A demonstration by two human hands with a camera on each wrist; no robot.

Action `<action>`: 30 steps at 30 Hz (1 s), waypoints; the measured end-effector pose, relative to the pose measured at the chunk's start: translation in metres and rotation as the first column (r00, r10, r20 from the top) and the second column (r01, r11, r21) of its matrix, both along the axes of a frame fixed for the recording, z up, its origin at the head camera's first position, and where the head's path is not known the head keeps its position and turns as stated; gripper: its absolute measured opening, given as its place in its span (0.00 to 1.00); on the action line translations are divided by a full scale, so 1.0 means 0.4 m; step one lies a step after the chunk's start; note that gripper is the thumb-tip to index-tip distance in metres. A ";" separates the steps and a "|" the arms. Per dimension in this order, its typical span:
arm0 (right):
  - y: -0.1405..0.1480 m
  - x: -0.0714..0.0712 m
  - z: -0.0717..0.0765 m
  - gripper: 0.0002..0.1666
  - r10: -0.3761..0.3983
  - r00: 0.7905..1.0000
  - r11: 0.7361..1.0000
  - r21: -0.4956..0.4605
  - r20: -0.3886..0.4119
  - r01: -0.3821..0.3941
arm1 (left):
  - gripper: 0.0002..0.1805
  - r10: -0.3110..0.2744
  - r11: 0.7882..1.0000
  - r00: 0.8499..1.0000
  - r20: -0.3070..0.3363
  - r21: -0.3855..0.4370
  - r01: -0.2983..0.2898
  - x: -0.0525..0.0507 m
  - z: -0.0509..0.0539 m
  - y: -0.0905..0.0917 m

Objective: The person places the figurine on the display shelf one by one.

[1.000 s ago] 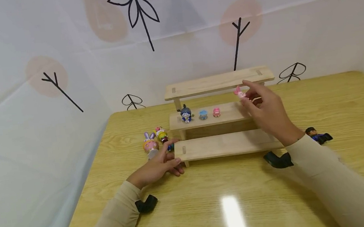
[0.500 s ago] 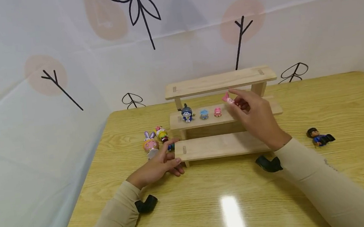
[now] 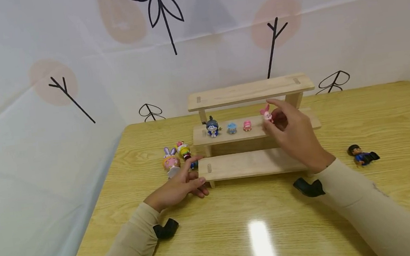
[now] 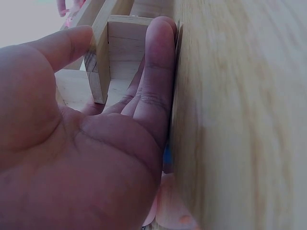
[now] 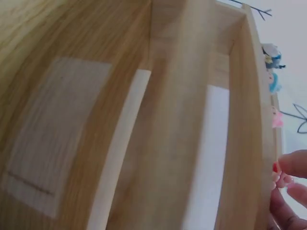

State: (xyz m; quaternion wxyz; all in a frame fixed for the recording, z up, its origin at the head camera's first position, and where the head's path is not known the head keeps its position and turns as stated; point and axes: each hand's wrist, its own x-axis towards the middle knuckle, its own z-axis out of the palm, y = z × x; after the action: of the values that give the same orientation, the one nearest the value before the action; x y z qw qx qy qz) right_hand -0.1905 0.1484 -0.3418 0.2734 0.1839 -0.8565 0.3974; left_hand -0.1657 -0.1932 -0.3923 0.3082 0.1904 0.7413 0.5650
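Pink rabbit-eared figure (image 3: 266,115) sits in your right grip, at the right part of the middle shelf of the wooden stand (image 3: 246,163). From the left, a purple-eared doll (image 3: 171,162) and a yellow-hatted figure (image 3: 183,150) lie on the tabletop (image 3: 215,227), close beside your left hand (image 3: 179,188). Your left grip spans the left end of the lowest shelf, thumb at its front corner, forefinger at the rear. Along the middle shelf stand a dark blue figure (image 3: 212,127), a small light-blue figure (image 3: 231,128) and a small pink figure (image 3: 247,125), spaced apart. Next, your right hand (image 3: 298,134) has a narrow grip, thumb and forefinger pinching the rabbit-eared one; you cannot tell whether it touches the wood. Farthest right, a blue-clad figure (image 3: 363,155) lies on the tabletop.
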 end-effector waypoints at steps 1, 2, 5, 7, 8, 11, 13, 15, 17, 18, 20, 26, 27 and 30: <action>0.002 0.000 0.002 0.30 -0.002 1.000 1.000 0.003 -0.002 0.002 | 0.39 0.000 1.000 1.000 -0.001 -0.002 0.000 0.000 0.001 0.000; 0.003 -0.001 0.004 0.30 -0.003 1.000 1.000 0.005 0.000 0.003 | 0.39 0.000 1.000 1.000 -0.002 -0.001 0.000 0.000 0.002 0.000; 0.002 -0.003 0.009 0.27 -0.008 1.000 1.000 -0.001 0.020 0.008 | 0.39 -0.001 1.000 1.000 -0.005 -0.008 0.001 0.002 0.006 0.000; -0.002 -0.005 0.011 0.26 -0.011 0.999 1.000 -0.008 0.039 0.011 | 0.39 -0.001 1.000 1.000 -0.007 -0.012 0.000 0.004 0.008 -0.001; -0.005 -0.006 0.011 0.25 -0.011 0.999 1.000 -0.013 0.046 0.011 | 0.39 0.000 1.000 1.000 -0.007 -0.011 0.000 0.004 0.008 -0.002; -0.014 -0.006 0.010 0.24 -0.010 0.998 1.000 -0.022 0.056 0.012 | 0.39 0.001 1.000 1.000 -0.008 -0.009 -0.001 0.005 0.009 -0.002; -0.018 -0.006 0.009 0.24 -0.010 0.998 1.000 -0.022 0.054 0.011 | 0.39 0.002 1.000 1.000 -0.007 -0.006 -0.002 0.005 0.008 -0.002; -0.019 -0.004 0.010 0.24 -0.009 0.998 1.000 -0.022 0.054 0.010 | 0.39 0.003 1.000 1.000 -0.005 -0.005 -0.003 0.004 0.006 -0.002; -0.020 -0.002 0.013 0.24 -0.007 0.998 1.000 -0.028 0.056 0.008 | 0.39 0.004 1.000 1.000 -0.002 -0.002 -0.004 0.003 0.004 -0.003; -0.020 -0.001 0.014 0.24 -0.004 0.998 0.999 -0.032 0.058 0.006 | 0.39 0.004 1.000 1.000 -0.001 -0.002 -0.004 0.002 0.004 -0.003; -0.020 0.002 0.016 0.24 0.003 0.998 0.999 -0.042 0.062 0.000 | 0.39 0.002 1.000 1.000 -0.001 0.003 -0.002 0.001 0.001 -0.003; -0.018 0.005 0.011 0.26 0.002 0.998 0.999 -0.037 0.055 0.000 | 0.39 0.007 1.000 1.000 0.009 -0.001 -0.007 0.000 -0.001 -0.001; -0.018 0.005 0.010 0.26 -0.001 0.999 0.999 -0.033 0.054 0.003 | 0.39 0.008 1.000 1.000 0.009 -0.004 -0.008 0.000 -0.001 -0.001; -0.016 0.003 0.007 0.28 0.002 0.999 1.000 -0.016 0.047 -0.002 | 0.39 0.007 1.000 1.000 0.003 -0.008 -0.007 0.000 -0.003 -0.002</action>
State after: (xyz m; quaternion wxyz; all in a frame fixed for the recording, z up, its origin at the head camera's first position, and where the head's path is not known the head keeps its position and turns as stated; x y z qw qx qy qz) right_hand -0.1895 0.1421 -0.3389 0.2544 0.1731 -0.8591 0.4089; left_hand -0.1659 -0.1938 -0.3935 0.3080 0.1860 0.7438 0.5633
